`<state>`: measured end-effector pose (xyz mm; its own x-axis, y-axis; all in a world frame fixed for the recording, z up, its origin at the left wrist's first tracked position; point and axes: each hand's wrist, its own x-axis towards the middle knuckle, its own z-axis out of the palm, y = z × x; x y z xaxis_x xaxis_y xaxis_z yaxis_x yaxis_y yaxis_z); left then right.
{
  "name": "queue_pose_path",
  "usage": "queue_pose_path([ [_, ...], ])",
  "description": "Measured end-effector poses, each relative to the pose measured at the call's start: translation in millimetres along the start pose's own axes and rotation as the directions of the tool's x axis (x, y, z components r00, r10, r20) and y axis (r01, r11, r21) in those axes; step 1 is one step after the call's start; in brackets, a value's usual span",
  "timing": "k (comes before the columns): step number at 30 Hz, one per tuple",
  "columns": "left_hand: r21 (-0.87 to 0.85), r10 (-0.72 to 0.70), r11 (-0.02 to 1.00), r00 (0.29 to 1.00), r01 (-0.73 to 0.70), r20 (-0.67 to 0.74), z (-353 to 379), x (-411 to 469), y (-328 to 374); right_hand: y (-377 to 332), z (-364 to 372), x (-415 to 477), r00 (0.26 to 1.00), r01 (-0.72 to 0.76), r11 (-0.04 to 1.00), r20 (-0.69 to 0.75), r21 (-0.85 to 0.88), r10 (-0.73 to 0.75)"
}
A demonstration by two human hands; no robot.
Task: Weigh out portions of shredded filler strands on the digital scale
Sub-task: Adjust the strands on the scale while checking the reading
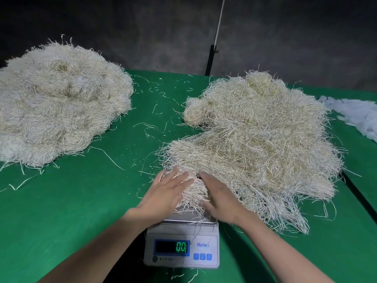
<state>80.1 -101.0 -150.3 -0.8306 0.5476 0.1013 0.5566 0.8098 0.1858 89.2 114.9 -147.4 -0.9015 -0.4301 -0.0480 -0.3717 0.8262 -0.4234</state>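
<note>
With left hand (pixel 166 194) and right hand (pixel 221 201) flat and open, we gather strands (pixel 194 189) over the scale (pixel 204 233); reading near zero, this portion seems unweighed.

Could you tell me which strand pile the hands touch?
The right pile: left hand and right hand rest on its near edge; the left pile lies apart.

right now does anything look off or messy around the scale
Loose strands litter the green table between the left pile and right pile, and a few hang off the scale platform over its front panel.
</note>
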Motion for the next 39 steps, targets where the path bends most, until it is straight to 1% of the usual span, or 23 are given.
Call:
queue_pose_path([
  [2, 0.058, -0.036, 0.998, 0.999, 0.036, 0.0, 4.9, -0.7, 0.0, 1.4, 0.0, -0.6, 1.0, 0.0, 0.999, 0.026, -0.05, 0.001],
  [4, 0.092, -0.061, 0.994, 0.998, 0.061, -0.004, 6.9, -2.1, 1.1, 0.0, 0.8, 0.5, 1.0, -0.012, 0.997, 0.022, -0.073, 0.013],
  [10, 0.122, -0.097, 0.987, 0.993, 0.104, -0.062, -1.1, -8.2, 5.3, -5.7, 2.2, 0.9, 0.998, -0.023, 0.995, 0.049, -0.1, 0.028],
  [14, 0.101, -0.094, 0.989, 0.988, 0.106, -0.12, -16.2, -14.6, 7.8, -9.6, -7.3, -3.3, 0.997, -0.016, 0.988, 0.072, -0.151, 0.028],
  [18, 0.096, -0.087, 0.99, 0.982, 0.104, -0.165, -29.6, -17.9, 9.4, -17.0, -18.4, -6.6, 0.996, 0.022, 0.981, 0.085, -0.193, -0.006],
  [21, -0.023, -0.071, 0.997, 0.982, 0.068, -0.176, -34.1, -18.7, 4.4, -21.0, -25.4, -8.3, 0.995, 0.049, 0.975, 0.091, -0.215, -0.029],
  [24, -0.143, -0.066, 0.989, 0.976, 0.037, -0.209, -40.6, -20.4, 0.6, -20.3, -31.5, -9.6, 0.994, 0.06, 0.981, 0.1, -0.185, -0.042],
  [29, -0.22, -0.133, 0.973, 0.944, 0.066, -0.303, -54.1, -16.0, -5.0, -16.1, -45.9, -7.9, 0.995, 0.032, 0.999, 0.093, -0.026, -0.03],
  [34, -0.295, -0.187, 0.953, 0.905, 0.072, -0.382, -66.1, -6.3, -10.9, -17.2, -55.1, 1.5, 0.995, 0.015, 1.0, 0.1, 0.025, -0.017],
  [37, -0.326, -0.222, 0.94, 0.907, 0.102, -0.357, -67.2, 3.6, -18.9, -14.9, -60.3, 10.3, 0.996, 0.006, 0.993, 0.089, 0.116, -0.016],
  [38, -0.33, -0.24, 0.935, 0.919, 0.131, -0.314, -65.0, 10.4, -22.4, -14.6, -61.6, 15.8, 0.995, -0.011, 0.987, 0.098, 0.157, -0.005],
  [39, -0.339, -0.267, 0.923, 0.936, 0.18, -0.229, -62.2, 18.4, -25.5, -14.6, -61.8, 22.3, 0.993, -0.038, 0.981, 0.119, 0.191, 0.016],
])
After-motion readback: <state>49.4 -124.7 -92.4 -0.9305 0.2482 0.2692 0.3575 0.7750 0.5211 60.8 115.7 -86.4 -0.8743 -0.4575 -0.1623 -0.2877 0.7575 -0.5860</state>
